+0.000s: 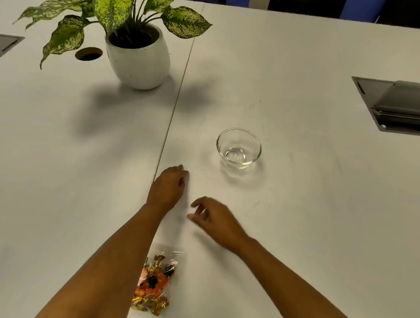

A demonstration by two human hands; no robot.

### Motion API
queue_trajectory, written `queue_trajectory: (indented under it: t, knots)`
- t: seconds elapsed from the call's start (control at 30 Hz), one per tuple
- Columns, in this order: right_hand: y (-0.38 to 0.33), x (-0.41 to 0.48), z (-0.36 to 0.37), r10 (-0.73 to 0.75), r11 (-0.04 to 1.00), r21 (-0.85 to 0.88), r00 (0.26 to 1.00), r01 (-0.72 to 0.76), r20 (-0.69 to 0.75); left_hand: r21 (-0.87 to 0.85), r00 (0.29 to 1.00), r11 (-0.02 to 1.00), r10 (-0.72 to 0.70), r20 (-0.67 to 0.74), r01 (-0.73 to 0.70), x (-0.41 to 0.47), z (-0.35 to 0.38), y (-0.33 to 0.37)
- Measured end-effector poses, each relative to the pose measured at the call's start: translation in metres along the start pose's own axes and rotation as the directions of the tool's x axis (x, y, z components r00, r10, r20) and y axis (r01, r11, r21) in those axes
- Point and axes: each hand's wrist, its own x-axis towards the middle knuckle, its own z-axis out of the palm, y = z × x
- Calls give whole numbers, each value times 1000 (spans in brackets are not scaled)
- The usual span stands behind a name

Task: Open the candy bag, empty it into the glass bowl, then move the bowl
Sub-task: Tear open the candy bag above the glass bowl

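Note:
A clear plastic candy bag with orange and gold wrapped sweets lies flat on the white table near its front edge, partly hidden under my left forearm. The empty glass bowl stands upright farther out, right of the table seam. My left hand hovers palm down over the seam, fingers curled loosely, holding nothing. My right hand is just right of it, blurred, with fingers spread and empty. Both hands are between the bag and the bowl and touch neither.
A potted plant in a white pot stands at the back left, beside a round cable hole. A recessed grey cable box sits in the table at the right, another at the far left edge.

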Motion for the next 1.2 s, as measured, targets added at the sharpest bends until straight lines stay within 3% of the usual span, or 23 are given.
queue_trajectory:
  t: [0.13,0.3,0.63,0.73,0.87,0.97,1.07,1.2]
  knots:
    - [-13,-7,32,64,997,-61,936,-45,347,-38,1000,999,3,15,-2,-1,-5,-1]
    - [-12,-7,39,58,998,-51,895,-39,443,-60,998,998,-4,59,8,0,-11,-2]
    - [-48,4,5,-45,984,177,928,-23,370,-204,999,978,-34,15,37,16,-49,15]
    - [-67,18,-21,-108,991,111,959,81,262,-251,1000,968,-17,22,22,26,-70,27]
    - [-88,39,-59,-157,985,-48,979,165,130,-328,989,943,3,147,46,36,-95,44]
    - [-96,53,-89,-152,982,-112,988,152,12,-326,982,945,29,184,33,39,-110,53]
    - [-100,62,-117,-128,990,-67,987,122,-93,-368,983,930,53,173,14,40,-125,61]
    - [-105,67,-136,-133,989,-80,978,121,-160,-345,973,936,144,180,-75,40,-138,77]
